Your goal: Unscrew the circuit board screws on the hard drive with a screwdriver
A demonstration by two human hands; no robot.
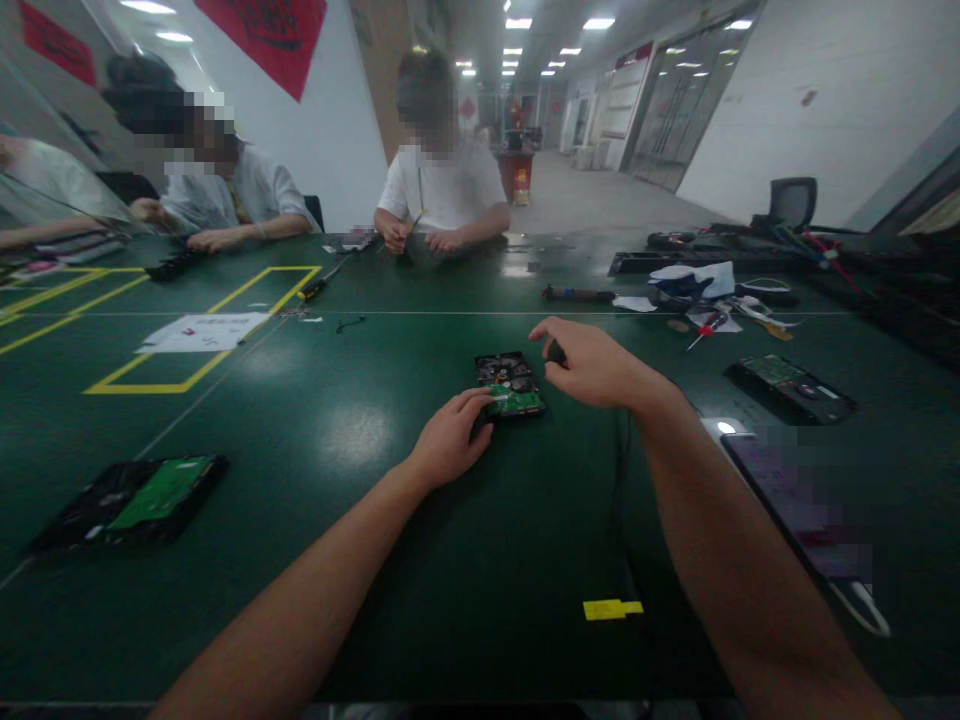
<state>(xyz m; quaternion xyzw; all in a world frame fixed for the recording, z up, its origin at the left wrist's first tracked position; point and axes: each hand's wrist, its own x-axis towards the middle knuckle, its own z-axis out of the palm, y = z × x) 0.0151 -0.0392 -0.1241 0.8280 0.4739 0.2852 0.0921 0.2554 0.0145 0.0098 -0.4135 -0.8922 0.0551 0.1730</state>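
A hard drive (pixel 517 399) lies on the green table in front of me, its green circuit board facing up. My left hand (pixel 448 437) grips its near left side, fingers on the board and thumb bent at the edge. Just right of the drive, my right hand (pixel 589 362) is raised with curled fingers around a dark, rounded object (pixel 556 352); most of it is hidden, so its kind is unclear. Below the right wrist a dark cable (pixel 621 480) runs toward me, with a yellow tag (pixel 613 609) near it.
Other hard drives lie at left (pixel 161 495) and right (pixel 795 387). A phone (pixel 787 500) sits beside my right forearm. Farther back are a red screwdriver (pixel 709 328), a yellow-black screwdriver (pixel 315 287) and a paper sheet (pixel 206 332). Co-workers sit across the table.
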